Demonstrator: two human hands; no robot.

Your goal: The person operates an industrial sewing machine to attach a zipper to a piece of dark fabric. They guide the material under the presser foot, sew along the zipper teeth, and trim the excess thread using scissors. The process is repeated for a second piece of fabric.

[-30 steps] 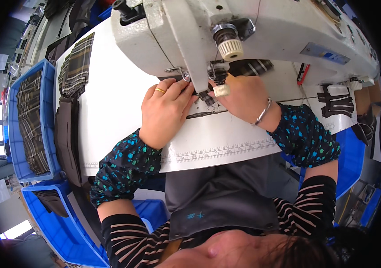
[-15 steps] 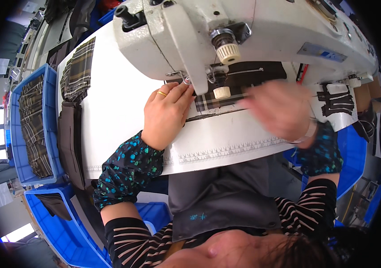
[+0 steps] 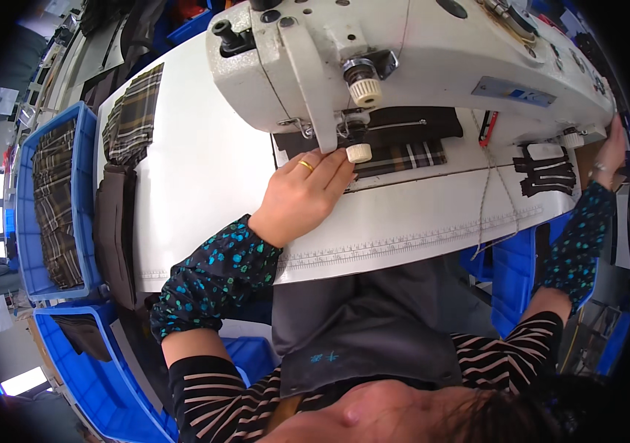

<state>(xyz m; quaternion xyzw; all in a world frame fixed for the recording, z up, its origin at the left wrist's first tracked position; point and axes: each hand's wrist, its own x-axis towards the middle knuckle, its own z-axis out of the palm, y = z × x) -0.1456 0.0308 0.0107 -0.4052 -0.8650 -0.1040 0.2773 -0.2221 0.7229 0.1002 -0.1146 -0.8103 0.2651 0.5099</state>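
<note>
My left hand (image 3: 301, 193) lies flat, fingers nearly together, the plaid cloth (image 3: 403, 157) just right of their tips under the sewing machine (image 3: 433, 63), while, well right, my right hand (image 3: 611, 151) hides whether its fingers pinch.

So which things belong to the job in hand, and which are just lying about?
Seemingly in the job:
- sewing machine
- plaid fabric, by the left hand
- dark fabric behind it
- right hand, beside the machine's end

Apparently lying about:
- red tool
- dark fabric strips
- folded grey cloth
- stacked plaid pieces
</note>
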